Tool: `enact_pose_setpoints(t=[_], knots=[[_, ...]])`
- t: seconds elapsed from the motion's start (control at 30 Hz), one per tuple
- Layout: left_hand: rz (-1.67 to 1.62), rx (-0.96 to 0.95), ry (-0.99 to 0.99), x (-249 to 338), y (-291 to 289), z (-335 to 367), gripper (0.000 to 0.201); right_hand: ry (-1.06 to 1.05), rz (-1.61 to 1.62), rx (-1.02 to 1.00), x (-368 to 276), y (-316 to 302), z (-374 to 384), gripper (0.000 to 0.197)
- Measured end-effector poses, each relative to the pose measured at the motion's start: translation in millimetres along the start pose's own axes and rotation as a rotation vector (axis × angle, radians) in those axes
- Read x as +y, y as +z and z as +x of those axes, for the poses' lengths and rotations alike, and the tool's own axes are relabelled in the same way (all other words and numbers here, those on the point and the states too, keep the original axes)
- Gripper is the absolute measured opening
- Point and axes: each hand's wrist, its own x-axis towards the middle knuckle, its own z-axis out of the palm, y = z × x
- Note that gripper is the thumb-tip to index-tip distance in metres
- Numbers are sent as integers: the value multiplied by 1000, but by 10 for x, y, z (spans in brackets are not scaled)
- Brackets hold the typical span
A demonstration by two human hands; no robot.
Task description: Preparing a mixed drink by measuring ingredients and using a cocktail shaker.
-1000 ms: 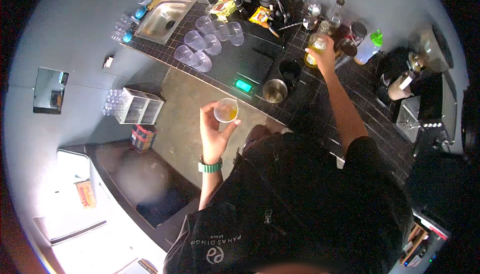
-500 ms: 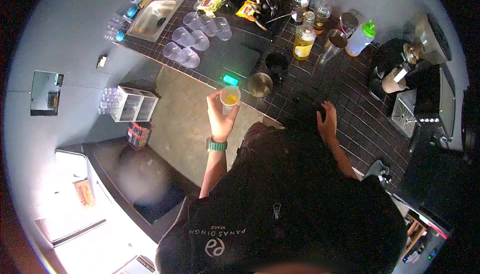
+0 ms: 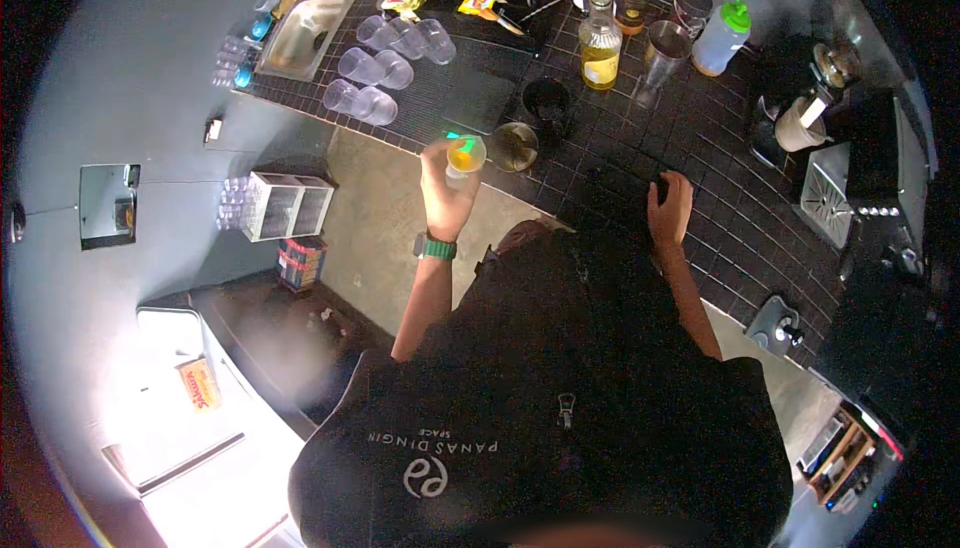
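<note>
My left hand [image 3: 447, 206] is wrapped around a small clear cup [image 3: 467, 156] with yellow liquid in the bottom, held up at the counter's front edge. Behind the cup, a glowing green display [image 3: 453, 136] is partly covered. Just right of the cup stands a round glass vessel [image 3: 514, 147], and beyond it a dark round container [image 3: 546, 100]. My right hand [image 3: 672, 213] rests on the black tiled counter [image 3: 610, 163], fingers loosely bent and thumb apart, with nothing visible in it.
Clear plastic cups [image 3: 378, 106] lie at the counter's left, near the sink [image 3: 308, 33]. A bottle of yellow liquid [image 3: 600, 48], a metal tumbler [image 3: 664, 48] and a green-capped squeeze bottle [image 3: 722, 40] stand at the back. A coffee machine [image 3: 885, 158] is at right.
The cup in my left hand has moved up in the picture and now covers part of the green display. My right hand's fingers have bent more. The whole view has shifted slightly.
</note>
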Motion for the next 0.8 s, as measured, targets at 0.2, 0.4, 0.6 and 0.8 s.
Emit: enact_pose_setpoints(t=[0.2, 0.4, 0.6, 0.8], knots=[[122, -83, 59, 65, -67, 133, 47, 75, 5, 24, -87, -38, 90, 24], [242, -253, 133, 302, -165, 256, 65, 99, -35, -23, -41, -7, 77, 24], [454, -430, 97, 410, -187, 332, 68, 107, -61, -4, -34, 7, 82, 24], [623, -519, 156, 395, -146, 416, 70, 89, -50, 15, 0, 30, 73, 24]])
